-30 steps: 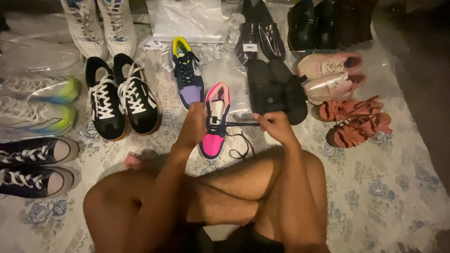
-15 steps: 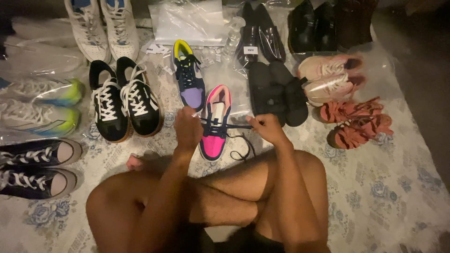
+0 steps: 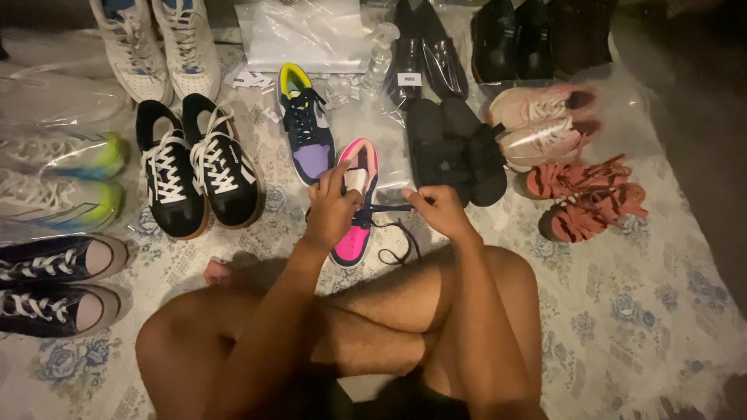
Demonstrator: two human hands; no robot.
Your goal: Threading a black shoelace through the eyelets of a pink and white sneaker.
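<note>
The pink shoe [image 3: 354, 204] lies on the floor at 12 o'clock from the knees. The left hand [image 3: 331, 208] pinches its tongue; the right hand [image 3: 436, 208] grips the dark lace [image 3: 389, 208]. A hard tug could pull the lace out.

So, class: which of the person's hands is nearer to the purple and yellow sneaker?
Left. The left hand rests on the pink sneaker, just below the toe of the purple and yellow sneaker. The right hand pulls the dark lace out to the right, farther off.
</note>
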